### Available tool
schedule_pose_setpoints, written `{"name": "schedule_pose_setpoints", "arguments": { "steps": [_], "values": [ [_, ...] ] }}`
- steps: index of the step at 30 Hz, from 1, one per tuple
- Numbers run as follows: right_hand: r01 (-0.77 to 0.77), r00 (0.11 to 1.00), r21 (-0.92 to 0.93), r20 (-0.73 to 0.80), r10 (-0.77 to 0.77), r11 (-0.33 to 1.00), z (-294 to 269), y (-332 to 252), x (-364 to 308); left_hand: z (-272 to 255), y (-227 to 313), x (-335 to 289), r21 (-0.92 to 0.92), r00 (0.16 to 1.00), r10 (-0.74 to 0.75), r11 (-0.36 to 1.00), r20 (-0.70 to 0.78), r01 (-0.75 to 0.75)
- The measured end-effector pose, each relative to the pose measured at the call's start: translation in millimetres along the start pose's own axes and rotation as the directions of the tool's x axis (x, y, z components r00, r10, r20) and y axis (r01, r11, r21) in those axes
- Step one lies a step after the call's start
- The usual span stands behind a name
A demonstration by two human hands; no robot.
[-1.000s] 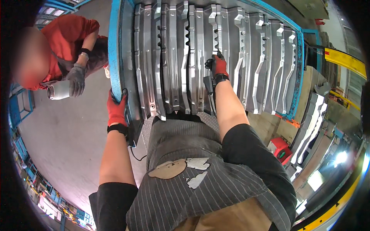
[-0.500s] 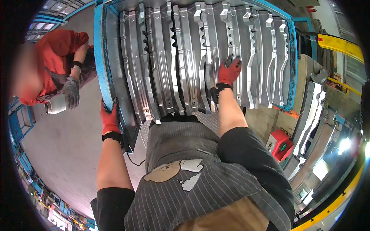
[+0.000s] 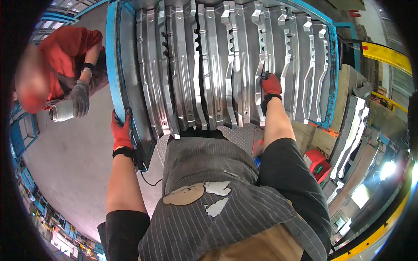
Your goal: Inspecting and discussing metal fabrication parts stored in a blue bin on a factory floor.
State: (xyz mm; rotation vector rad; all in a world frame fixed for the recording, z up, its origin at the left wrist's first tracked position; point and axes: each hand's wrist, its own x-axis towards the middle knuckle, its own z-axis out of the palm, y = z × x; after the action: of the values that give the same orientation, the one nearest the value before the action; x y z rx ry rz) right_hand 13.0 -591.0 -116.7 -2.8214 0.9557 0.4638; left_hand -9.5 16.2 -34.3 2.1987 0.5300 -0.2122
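Observation:
Long stamped metal panels [image 3: 213, 65] stand side by side in a blue metal bin [image 3: 114, 56] in front of me. My left hand [image 3: 122, 130], in a red and black glove, is closed around the bin's left rim near its front corner. My right hand [image 3: 271, 85], gloved alike, reaches in among the panels right of the middle. Its fingers are curled over the raised edge of one panel, with the fingertips partly hidden. The panels' near ends point toward my waist.
At the left a co-worker in red bends beside the bin, a grey-gloved hand [image 3: 80, 99] by a pale cylinder [image 3: 62, 111]. To the right are a red box with a green button [image 3: 317, 166], more metal panels [image 3: 351, 135] and a yellow rail [image 3: 386, 58]. A dark cable [image 3: 151, 184] lies on the floor.
My right hand has moved right and slightly nearer me, its spread fingers now curled onto a panel edge. My left hand stays on the rim. The co-worker has shifted slightly.

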Motion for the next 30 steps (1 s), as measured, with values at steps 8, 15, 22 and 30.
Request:
{"name": "schedule_pose_setpoints", "arguments": {
  "steps": [8,15,22,30],
  "values": [
    [0.116,0.993,-0.004,-0.011,-0.116,0.993,-24.1,5.1,-8.7,1.7,-9.6,2.8,-0.078,1.0,-0.013,0.997,-0.021,0.012],
    [0.178,0.98,-0.005,-0.09,-0.177,0.984,-28.0,14.5,-10.4,2.1,-14.2,0.0,-0.07,0.999,-0.017,0.997,-0.047,0.014],
    [0.098,0.995,-0.022,0.007,-0.098,0.995,-35.9,5.9,-13.8,1.1,-19.2,2.9,-0.117,0.999,-0.048,0.992,-0.009,0.047],
    [0.041,0.997,-0.021,0.062,-0.039,0.999,-29.6,-1.3,-14.2,3.0,-15.7,2.9,-0.079,0.999,0.035,0.996,-0.041,-0.038]
  ]
}}
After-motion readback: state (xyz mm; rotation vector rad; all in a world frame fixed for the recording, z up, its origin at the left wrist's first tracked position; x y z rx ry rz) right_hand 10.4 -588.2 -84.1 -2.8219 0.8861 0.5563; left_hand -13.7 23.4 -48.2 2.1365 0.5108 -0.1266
